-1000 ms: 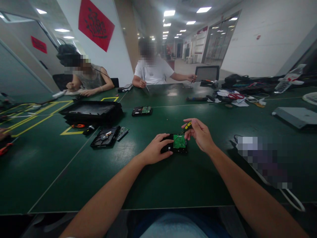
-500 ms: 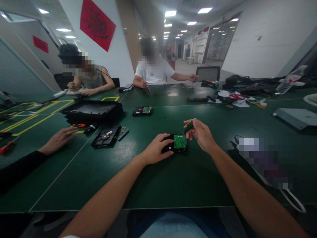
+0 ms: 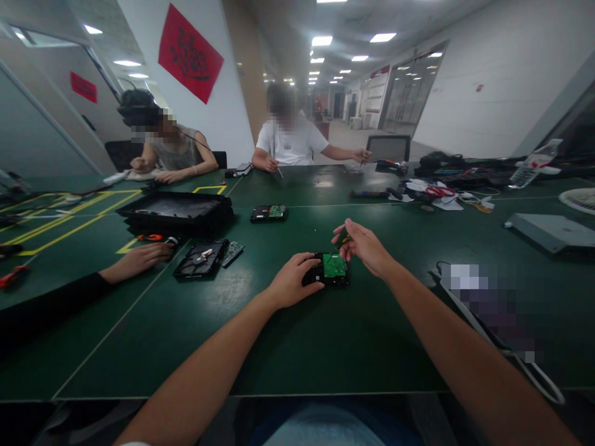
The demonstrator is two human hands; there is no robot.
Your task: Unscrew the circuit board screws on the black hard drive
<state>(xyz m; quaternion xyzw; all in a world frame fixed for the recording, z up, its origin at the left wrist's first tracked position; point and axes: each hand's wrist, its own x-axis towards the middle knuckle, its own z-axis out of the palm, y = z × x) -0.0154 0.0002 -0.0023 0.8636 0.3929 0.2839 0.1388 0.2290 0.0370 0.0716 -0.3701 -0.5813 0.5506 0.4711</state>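
A black hard drive with a green circuit board (image 3: 334,265) lies flat on the green table (image 3: 279,353) in front of me. My left hand (image 3: 296,280) grips its left end, thumb along the near edge and fingers over the far side. Above the board's far right part, my right hand (image 3: 361,246) is closed around a dark green and yellow screwdriver (image 3: 343,238). The tool slants down toward the board; its tip is too small to make out.
Left of me lie an opened drive (image 3: 201,259), a loose circuit board (image 3: 232,253) and a black tray (image 3: 174,207). Another person's hand (image 3: 144,257) rests near them. Farther back is another drive (image 3: 268,213). A pixelated object (image 3: 488,310) lies right.
My right hand has moved slightly left with the screwdriver, over the board. The other person's hand at the left has reached right to a small black item. The view has shifted slightly.
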